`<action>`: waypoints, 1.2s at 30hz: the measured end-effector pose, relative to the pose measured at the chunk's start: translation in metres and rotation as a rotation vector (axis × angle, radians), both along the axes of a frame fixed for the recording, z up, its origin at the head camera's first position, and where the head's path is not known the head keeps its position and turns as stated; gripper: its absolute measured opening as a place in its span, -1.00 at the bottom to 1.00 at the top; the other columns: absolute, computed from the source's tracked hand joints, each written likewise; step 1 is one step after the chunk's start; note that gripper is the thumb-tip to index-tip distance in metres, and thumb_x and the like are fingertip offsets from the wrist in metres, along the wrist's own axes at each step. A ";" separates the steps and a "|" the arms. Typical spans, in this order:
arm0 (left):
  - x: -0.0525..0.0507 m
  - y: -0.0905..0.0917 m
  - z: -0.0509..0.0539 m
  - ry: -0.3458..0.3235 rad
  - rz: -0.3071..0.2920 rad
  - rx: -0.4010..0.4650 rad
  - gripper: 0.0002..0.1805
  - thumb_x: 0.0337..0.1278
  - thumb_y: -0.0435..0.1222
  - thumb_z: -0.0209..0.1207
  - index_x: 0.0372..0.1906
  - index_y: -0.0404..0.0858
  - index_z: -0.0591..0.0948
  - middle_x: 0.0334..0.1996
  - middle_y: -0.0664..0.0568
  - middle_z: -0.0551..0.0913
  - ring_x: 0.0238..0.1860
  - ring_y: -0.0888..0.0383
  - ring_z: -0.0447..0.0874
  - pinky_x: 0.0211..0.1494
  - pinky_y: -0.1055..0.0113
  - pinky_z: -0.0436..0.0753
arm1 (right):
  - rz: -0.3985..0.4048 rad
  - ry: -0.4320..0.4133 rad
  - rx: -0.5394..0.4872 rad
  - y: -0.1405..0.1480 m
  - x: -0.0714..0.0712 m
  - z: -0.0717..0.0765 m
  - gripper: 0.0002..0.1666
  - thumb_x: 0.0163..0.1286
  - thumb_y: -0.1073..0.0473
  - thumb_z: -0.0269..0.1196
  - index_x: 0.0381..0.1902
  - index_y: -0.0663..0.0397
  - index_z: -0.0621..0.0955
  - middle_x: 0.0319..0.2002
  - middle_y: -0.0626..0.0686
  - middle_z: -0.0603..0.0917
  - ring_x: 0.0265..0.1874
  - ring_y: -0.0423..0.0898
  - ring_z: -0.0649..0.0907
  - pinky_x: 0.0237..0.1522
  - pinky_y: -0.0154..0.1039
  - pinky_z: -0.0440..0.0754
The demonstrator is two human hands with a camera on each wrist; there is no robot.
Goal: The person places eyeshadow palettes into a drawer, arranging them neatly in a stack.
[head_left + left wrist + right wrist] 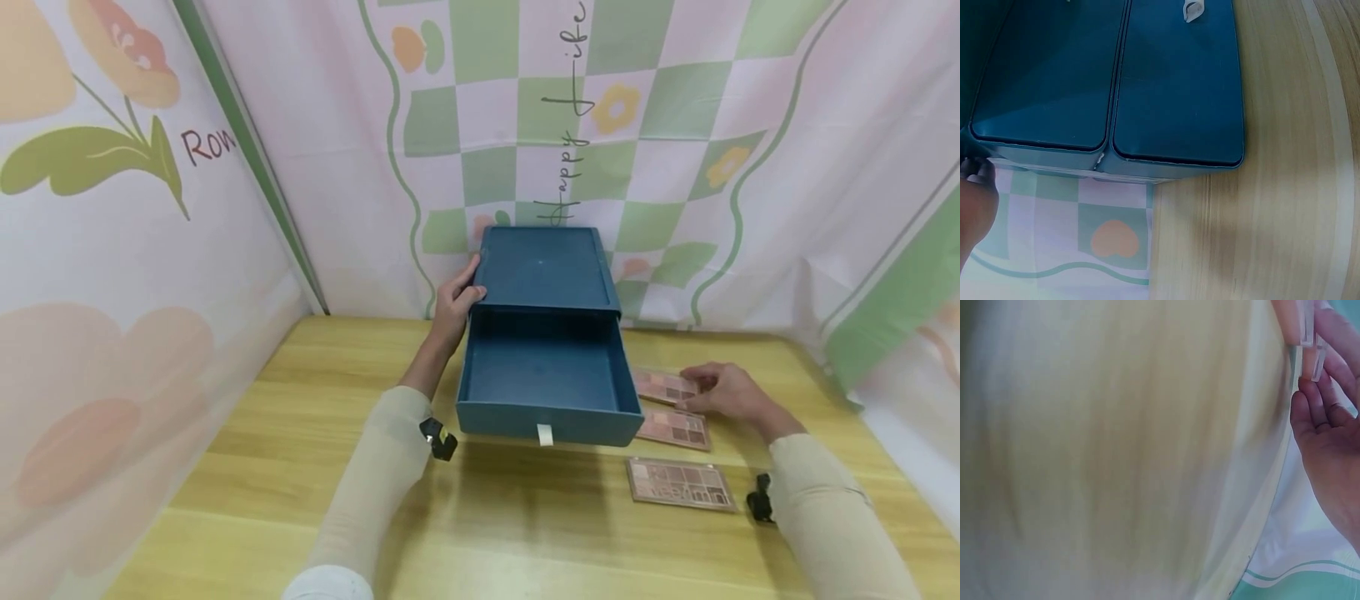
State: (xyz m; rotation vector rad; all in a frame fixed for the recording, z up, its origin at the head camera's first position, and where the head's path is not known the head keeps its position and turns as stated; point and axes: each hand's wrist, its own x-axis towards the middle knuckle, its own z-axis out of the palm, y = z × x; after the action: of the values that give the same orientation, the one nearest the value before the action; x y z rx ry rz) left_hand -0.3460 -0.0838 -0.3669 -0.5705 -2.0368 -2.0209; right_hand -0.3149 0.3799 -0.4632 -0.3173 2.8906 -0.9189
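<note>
Centrally, a dark blue plastic drawer unit (540, 265) stands on a wood-grain table (262, 467), its top drawer (502, 417) pulled out toward you. The drawer's interior is bare, and a small white pull tab (545, 435) hangs from its front. Your left hand (450, 310) rests against the unit's left side near the top, index finger stretched along the edge and thumb apart from it, touching the corner; the remaining fingers are mostly hidden. The left wrist view shows two lower drawer fronts (1179, 87), closed, side by side in that turned picture.

To the right of the drawer lie three eyeshadow palettes in a rough column. Your right hand (731, 397) is narrowed at the right end of the farthest palette (660, 387), pinching it between thumb and fingers. Just nearer you is the middle palette (675, 428), its left part tucked behind the drawer from this angle. The nearest palette (681, 483) lies a little apart, with pale lettering across its lid. Behind everything hangs a green-and-white checked cloth (487, 117) reading "Happy Life".
</note>
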 end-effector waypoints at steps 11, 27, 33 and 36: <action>0.000 0.004 0.000 0.002 0.010 0.016 -0.29 0.24 -0.33 -0.07 0.55 -0.25 0.27 0.60 -0.05 0.24 0.04 0.26 0.50 0.40 0.21 0.42 | -0.025 0.014 0.020 0.010 0.009 0.018 -0.12 0.11 -0.10 0.53 0.28 0.31 0.56 0.09 0.38 0.64 -0.06 -0.03 0.60 -0.12 -0.34 0.54; 0.001 0.005 0.000 -0.002 0.030 0.016 -0.27 0.22 -0.31 -0.08 0.55 -0.29 0.26 0.55 -0.09 0.34 0.11 0.11 0.52 0.38 0.23 0.42 | -0.040 0.070 -0.002 0.002 0.028 0.049 -0.16 0.14 -0.08 0.52 0.29 0.25 0.57 0.22 0.50 0.57 0.11 0.32 0.60 -0.07 -0.26 0.54; 0.000 0.004 -0.001 0.001 0.034 0.015 -0.26 0.20 -0.28 -0.07 0.55 -0.28 0.26 0.58 -0.05 0.27 0.21 0.08 0.52 0.44 0.18 0.39 | -0.032 0.111 -0.001 -0.002 0.035 0.059 -0.17 0.11 -0.04 0.53 0.27 0.25 0.58 0.17 0.47 0.60 0.08 0.33 0.60 -0.11 -0.31 0.52; 0.001 0.004 -0.001 0.001 0.032 0.019 -0.25 0.19 -0.27 -0.07 0.55 -0.26 0.27 0.59 -0.05 0.26 0.18 0.08 0.52 0.42 0.19 0.39 | -0.033 0.143 0.008 -0.005 0.037 0.064 -0.18 0.09 -0.05 0.55 0.25 0.24 0.61 0.15 0.46 0.62 0.05 0.33 0.63 -0.15 -0.40 0.51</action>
State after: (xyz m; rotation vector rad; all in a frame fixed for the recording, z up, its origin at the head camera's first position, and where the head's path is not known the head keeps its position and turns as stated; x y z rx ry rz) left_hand -0.3450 -0.0802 -0.3677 -0.5321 -2.0107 -2.0188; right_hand -0.2777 0.3749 -0.3988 -0.3496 3.0371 -0.9264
